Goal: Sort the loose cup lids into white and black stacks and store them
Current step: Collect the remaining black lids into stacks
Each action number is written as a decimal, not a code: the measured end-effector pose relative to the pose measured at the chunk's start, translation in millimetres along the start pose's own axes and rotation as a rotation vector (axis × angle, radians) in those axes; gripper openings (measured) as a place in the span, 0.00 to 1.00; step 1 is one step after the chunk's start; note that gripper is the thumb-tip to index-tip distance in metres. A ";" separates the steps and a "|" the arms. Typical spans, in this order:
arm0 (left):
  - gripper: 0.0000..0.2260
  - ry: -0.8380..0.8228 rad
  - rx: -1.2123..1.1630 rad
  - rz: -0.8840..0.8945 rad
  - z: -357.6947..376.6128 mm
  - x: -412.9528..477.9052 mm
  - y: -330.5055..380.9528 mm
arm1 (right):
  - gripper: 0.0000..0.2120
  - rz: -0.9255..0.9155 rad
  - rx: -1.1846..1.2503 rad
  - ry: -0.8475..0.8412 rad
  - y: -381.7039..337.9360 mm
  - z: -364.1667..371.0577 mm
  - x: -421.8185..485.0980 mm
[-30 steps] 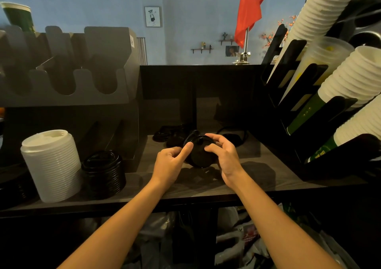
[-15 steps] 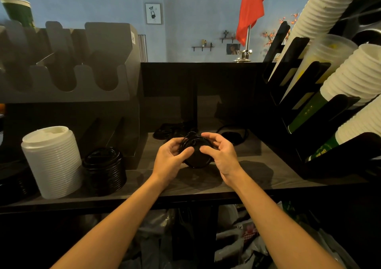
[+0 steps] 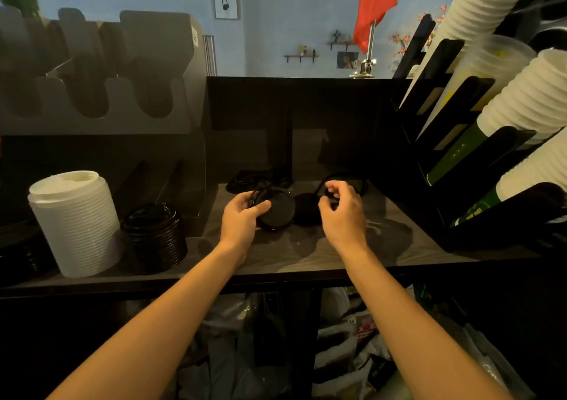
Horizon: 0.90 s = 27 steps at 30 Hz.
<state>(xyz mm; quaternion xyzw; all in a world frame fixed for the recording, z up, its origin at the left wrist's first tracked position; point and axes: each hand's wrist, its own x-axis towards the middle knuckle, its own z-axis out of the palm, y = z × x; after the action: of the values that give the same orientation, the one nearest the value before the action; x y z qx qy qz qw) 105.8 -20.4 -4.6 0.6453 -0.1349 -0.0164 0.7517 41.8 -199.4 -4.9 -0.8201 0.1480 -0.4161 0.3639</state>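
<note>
**Left hand grips black lids, right hand free over the shelf**

Right, both bare arms are out over the dark shelf (image 3: pixel 306 255), hands apart w/ a gap between them. Left hand (image 3: pixel 242 218) is clamped on a small bunch of black lids (image 3: pixel 276 212), thumb across the face, fingers curled round the far rim; the bunch is tilted up on edge, lower rim close to the shelf, contact hard to call in this light. Right hand (image 3: pixel 343 212) sits just right of that bunch, fingers loosely curled, gripping nothing I can make out. A thin black ring-shaped lid (image 3: pixel 362 184) lies just behind its fingertips; whether they touch it, can't tell.

More loose black lids (image 3: pixel 245 180) are in a low heap at the back of the shelf, behind the left hand, too dark to count.

Far left end of the shelf: tall white lid stack (image 3: pixel 76 224) stands upright, and a shorter black lid stack (image 3: pixel 153 237) stands just beside it on the side nearer the hands; the two look to be touching or v. close.

Above the shelf's left end, a grey slotted holder (image 3: pixel 122 92) w/ U-shaped cutouts. Above its right end, a black rack (image 3: pixel 478 151) carries slanted sleeves of white cups (image 3: pixel 527 92). Beyond the shelf's back wall, a red flag (image 3: pixel 376 0) on a pole vs. a blue wall. Below the shelf, crumpled plastic bags (image 3: pixel 346 338).
</note>
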 end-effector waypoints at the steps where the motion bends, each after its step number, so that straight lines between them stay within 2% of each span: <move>1: 0.13 0.015 0.023 -0.004 0.4 1.2 -1.1 | 0.21 0.044 -0.100 -0.094 2.7 0.2 1.4; 4: 0.11 0.063 0.068 -0.018 2.2 4.4 -3.4 | 0.36 0.077 -0.399 -0.397 2.5 3.9 3.1; 6: 0.11 0.088 0.078 -0.033 1.6 5.6 -3.7 | 0.38 0.022 -0.489 -0.447 1.4 7.9 3.0; 10: 0.13 0.107 0.091 -0.050 1.0 6.7 -2.8 | 0.31 -0.045 -0.493 -0.359 -0.6 11.3 0.7; 16: 0.13 0.114 0.092 -0.042 1.9 5.0 -0.5 | 0.24 -0.056 -0.427 -0.325 -9.0 3.9 -2.7; 20: 0.11 0.123 0.035 -0.004 -0.1 1.3 3.4 | 0.32 -0.033 -0.211 -0.248 -7.3 3.2 -2.0; 23: 0.07 0.147 -0.021 -0.021 -2.6 -0.3 5.5 | 0.41 0.009 -0.073 -0.260 -5.4 1.7 -2.5; 27: 0.07 0.198 -0.098 -0.065 -3.5 0.1 7.3 | 0.42 0.013 0.002 -0.256 -6.0 1.4 -3.8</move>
<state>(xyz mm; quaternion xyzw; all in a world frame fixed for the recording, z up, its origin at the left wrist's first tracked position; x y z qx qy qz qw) 105.6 -15.9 2.0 0.6101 -0.0381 0.0166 0.7912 40.2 -192.6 -3.3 -0.8652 0.1053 -0.3056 0.3833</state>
